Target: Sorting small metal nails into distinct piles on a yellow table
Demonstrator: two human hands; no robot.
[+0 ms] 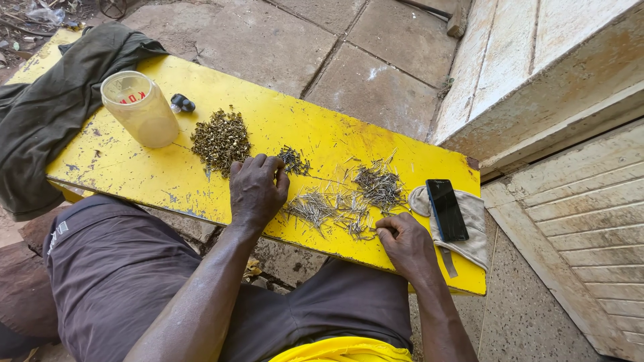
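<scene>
I sat with a long yellow board (154, 174) across my lap. My left hand (255, 190) lay flat on the board with the fingers close together and bent down a little. The fingertips touched a small dark pile of tiny nails (293, 161). That hand held nothing I could see. My right hand (407, 245) was at the near edge of the board. Its fingers were curled in and pinched together, right at the edge of a spread of thin silver nails (335, 204). I could not tell if a nail was caught between them. Another bunch of nails (380, 182) lay just past that spread. A bigger heap of brownish metal bits (221, 139) sat to the left of my left hand. A see-through plastic jar (139, 108) stood farther left, with a small black thing (182, 103) beside it. A black phone (447, 209) lay on a grey cloth (473, 231) near my right hand. A dark green cloth (54, 107) covered the far left end.
</scene>
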